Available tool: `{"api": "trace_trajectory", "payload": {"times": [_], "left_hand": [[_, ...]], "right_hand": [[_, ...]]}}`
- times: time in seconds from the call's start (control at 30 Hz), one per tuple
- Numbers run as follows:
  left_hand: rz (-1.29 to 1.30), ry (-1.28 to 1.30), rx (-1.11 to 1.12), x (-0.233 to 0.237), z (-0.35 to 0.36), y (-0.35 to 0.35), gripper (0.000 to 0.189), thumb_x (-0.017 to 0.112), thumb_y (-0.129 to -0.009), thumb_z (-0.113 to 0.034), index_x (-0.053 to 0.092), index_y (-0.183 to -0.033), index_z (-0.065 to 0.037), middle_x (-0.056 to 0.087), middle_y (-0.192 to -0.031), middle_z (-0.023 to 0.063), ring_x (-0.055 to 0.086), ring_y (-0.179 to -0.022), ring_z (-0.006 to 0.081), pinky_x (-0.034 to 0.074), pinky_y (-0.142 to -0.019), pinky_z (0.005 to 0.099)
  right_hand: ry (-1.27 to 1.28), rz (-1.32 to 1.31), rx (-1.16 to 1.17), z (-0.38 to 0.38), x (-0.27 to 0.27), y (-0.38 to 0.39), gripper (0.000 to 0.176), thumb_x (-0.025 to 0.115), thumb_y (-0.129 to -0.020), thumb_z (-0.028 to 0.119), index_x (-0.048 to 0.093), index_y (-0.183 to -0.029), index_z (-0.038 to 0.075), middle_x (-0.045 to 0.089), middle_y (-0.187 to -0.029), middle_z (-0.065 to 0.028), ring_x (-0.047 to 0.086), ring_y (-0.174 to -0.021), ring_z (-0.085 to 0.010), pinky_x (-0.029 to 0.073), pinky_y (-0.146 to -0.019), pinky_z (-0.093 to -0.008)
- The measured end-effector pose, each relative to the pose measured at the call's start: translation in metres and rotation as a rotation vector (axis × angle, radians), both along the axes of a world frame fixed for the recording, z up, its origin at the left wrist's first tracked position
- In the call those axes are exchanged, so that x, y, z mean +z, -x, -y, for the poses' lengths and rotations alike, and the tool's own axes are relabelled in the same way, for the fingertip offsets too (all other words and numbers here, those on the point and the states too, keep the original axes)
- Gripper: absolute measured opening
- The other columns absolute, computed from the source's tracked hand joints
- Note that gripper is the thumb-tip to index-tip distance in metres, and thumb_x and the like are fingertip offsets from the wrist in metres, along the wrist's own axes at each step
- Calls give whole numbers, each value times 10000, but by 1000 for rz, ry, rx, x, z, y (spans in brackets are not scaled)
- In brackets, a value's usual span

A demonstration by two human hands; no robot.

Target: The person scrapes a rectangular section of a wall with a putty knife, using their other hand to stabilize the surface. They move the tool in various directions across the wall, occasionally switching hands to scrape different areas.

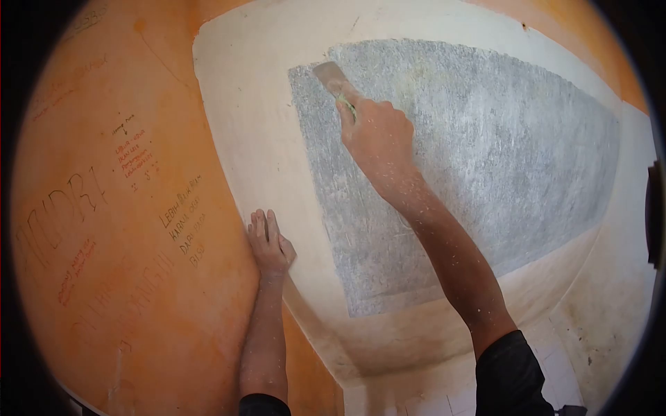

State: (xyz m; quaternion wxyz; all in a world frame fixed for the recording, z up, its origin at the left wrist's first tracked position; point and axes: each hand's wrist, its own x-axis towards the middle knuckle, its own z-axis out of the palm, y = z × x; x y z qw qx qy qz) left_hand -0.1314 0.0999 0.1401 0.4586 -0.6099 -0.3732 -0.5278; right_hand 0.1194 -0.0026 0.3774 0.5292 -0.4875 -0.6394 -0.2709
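My right hand [380, 135] is closed around the handle of a scraper [329, 71]. The scraper's flat blade lies at the upper left corner of a grey, scratched patch [472, 159] on the pale wall. A bit of green shows at the handle near my thumb. Lower down on the left, my left hand [272, 244] rests flat, fingers stretched out, on the pale wall beside its border with the orange wall. Nothing is in it. Small pale specks dot my right forearm and hand.
The orange wall [156, 291] at the left carries handwriting in dark and red ink. A pale band of wall [253, 125] surrounds the grey patch. White tiles [444, 395] show at the bottom. A dark object [654, 215] stands at the right edge.
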Motion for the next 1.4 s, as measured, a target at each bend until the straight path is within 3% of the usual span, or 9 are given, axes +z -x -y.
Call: {"api": "trace_trajectory", "payload": {"times": [0.1,0.17,0.3,0.47,0.83,0.97,1.17,1.4], "left_hand": [[-17,25,-16,-1,-1,2,577,400,-878,-105,460,-1424,71,385,-1494,272,349,-1406,451,272,-1161,565],[6,23,-29,0,-3,-1,572,416,-874,-102,477,-1422,48,408,-1488,258,374,-1396,442,296,-1140,571],[9,-17,-32,-1,-2,1,567,432,-869,-97,495,-1420,23,434,-1483,237,400,-1387,429,324,-1117,575],[14,6,-31,-4,-2,1,568,439,-867,-89,494,-1422,21,429,-1489,231,399,-1390,424,326,-1116,574],[25,-8,-41,0,-3,0,576,449,-854,-68,495,-1420,23,431,-1488,222,400,-1390,422,332,-1108,576],[3,2,-41,-3,1,3,576,451,-852,-67,497,-1419,22,434,-1487,222,403,-1390,415,332,-1111,570],[27,2,-41,0,-3,0,578,451,-855,-81,495,-1421,24,437,-1482,230,404,-1389,415,328,-1114,568],[12,27,-20,-5,-1,2,594,443,-858,-99,473,-1439,21,415,-1495,232,376,-1405,420,311,-1130,568]], "right_hand": [[-50,2,-102,-5,11,10,352,508,-1024,305,605,-1354,231,645,-617,-100,656,-554,-254,521,-526,-411],[-75,66,-275,-3,5,15,321,506,-1027,280,612,-1325,226,637,-607,-100,649,-545,-253,504,-508,-417],[7,86,-251,-3,-4,7,298,516,-1023,266,628,-1295,220,646,-631,-118,655,-557,-255,506,-519,-419],[57,131,-390,10,7,15,303,526,-1019,257,640,-1298,231,669,-689,-123,670,-595,-253,514,-535,-413],[11,155,-346,5,17,3,315,512,-1021,233,638,-1309,227,690,-727,-125,687,-623,-272,531,-554,-395],[-49,135,-328,1,46,14,328,500,-1025,233,628,-1326,248,701,-741,-130,683,-620,-272,531,-556,-391],[3,152,-351,6,-1,-1,344,499,-1022,222,617,-1345,249,699,-744,-139,684,-638,-273,536,-575,-395],[82,212,-441,17,20,17,322,511,-1020,224,633,-1317,235,693,-733,-130,691,-658,-270,537,-590,-418]]}}
